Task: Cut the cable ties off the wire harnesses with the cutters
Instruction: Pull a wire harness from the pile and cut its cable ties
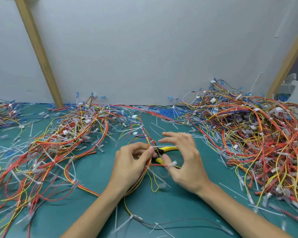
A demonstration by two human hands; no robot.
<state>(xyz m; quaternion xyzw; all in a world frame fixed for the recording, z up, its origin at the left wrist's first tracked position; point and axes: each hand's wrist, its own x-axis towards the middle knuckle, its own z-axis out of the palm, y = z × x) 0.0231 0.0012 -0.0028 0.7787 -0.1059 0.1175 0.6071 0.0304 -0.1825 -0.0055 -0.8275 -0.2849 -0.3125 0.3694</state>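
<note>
Fingers, head view (sole view): left hand (129,162) fingers (144,152) curled round the wire harness (141,176), pinching it right at a white cable tie (163,146), tail sticking out toward the right hand (184,162). Right fingers (172,135) spread and loosely bent over the yellow cutters (169,148); too blurred to say whether gripping the handles or just hovering, so cannot tell. Cutters between both hands, nose toward the left pinch, low over the green desk (162,212). Harness running from the pinch down past the left wrist and up into loose wires behind. Advice, judged not seen: get a firm hold on both handles first; keep the left pinch close beside the tie to lift the loop clear of the insulation; slip one blade under the strap only, flat side to the wires; snip near the head, no twisting. Risk: nicking a red or yellow lead. Tangled pile (256,134) at right, another (67,134) at left, both apart from the hands.
</note>
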